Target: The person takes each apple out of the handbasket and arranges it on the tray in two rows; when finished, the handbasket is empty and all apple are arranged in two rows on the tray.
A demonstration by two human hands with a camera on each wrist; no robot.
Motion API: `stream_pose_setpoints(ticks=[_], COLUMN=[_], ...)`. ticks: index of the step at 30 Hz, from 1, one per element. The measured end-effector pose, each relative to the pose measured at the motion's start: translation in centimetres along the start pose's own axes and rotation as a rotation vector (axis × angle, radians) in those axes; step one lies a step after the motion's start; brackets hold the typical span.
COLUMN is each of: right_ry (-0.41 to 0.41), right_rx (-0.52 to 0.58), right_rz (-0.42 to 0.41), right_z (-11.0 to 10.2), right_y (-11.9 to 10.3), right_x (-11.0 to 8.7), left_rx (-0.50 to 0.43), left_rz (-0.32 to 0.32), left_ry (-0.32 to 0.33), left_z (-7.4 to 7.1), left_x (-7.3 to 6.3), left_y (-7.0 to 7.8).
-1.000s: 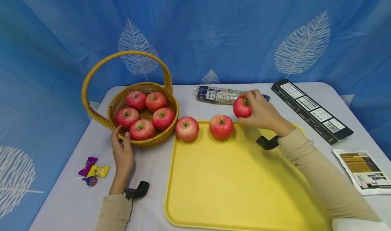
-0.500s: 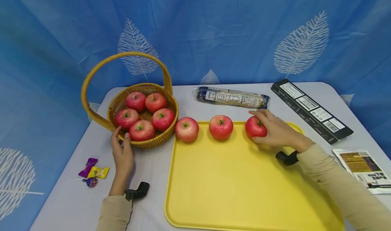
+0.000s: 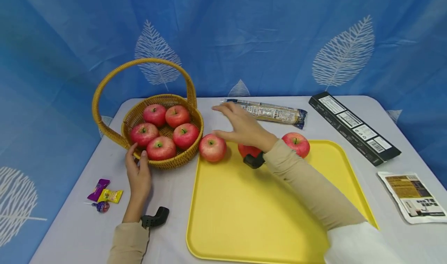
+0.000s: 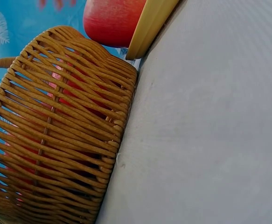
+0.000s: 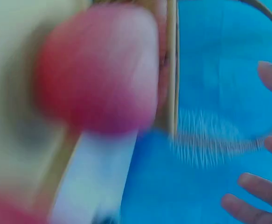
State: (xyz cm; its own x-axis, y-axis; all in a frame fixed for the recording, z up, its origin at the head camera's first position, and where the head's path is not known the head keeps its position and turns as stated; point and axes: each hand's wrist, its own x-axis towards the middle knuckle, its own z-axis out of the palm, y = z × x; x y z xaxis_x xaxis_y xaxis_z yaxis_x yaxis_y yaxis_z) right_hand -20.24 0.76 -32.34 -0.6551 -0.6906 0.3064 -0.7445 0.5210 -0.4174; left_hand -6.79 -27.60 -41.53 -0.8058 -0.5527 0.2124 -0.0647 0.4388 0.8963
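A wicker basket (image 3: pixel 176 162) with a tall handle holds several red apples (image 3: pixel 161 148). My left hand (image 3: pixel 139 180) rests on its near left side, fingertips right at the rim. Slats of the basket (image 4: pixel 56 140) fill much of the left wrist view. My right hand (image 3: pixel 244 126) hovers over the tray's back edge with nothing in it, fingers spread. Just below its thumb is the left apple (image 3: pixel 213 148) of three on the yellow tray (image 3: pixel 258 217). The middle apple (image 3: pixel 247 150) is partly hidden by this hand. At right sits the third apple (image 3: pixel 297 143).
Behind the tray lies a clear-wrapped long packet (image 3: pixel 279 112). A long black box (image 3: pixel 354 128) and a flat pouch (image 3: pixel 413 198) are at right. Left of the tray are wrapped candies (image 3: pixel 110 196) and a lollipop (image 3: pixel 102 207). A blue curtain (image 3: pixel 265 42) hangs behind.
The right hand set the third apple down on the tray's back edge, let go and moved left, past the middle apple. The left hand stays at the basket.
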Motion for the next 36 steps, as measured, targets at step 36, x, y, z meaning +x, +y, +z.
stream_pose_setpoints(ticks=[36], right_ry=[-0.046], right_rx=[0.002], right_rz=[0.353], right_z=[-9.3], right_y=[3.9], right_x=[-2.5], left_rx=[0.008], left_rz=[-0.019], left_ry=[-0.011], left_z=[0.0], left_x=[-0.2], left_y=[0.7])
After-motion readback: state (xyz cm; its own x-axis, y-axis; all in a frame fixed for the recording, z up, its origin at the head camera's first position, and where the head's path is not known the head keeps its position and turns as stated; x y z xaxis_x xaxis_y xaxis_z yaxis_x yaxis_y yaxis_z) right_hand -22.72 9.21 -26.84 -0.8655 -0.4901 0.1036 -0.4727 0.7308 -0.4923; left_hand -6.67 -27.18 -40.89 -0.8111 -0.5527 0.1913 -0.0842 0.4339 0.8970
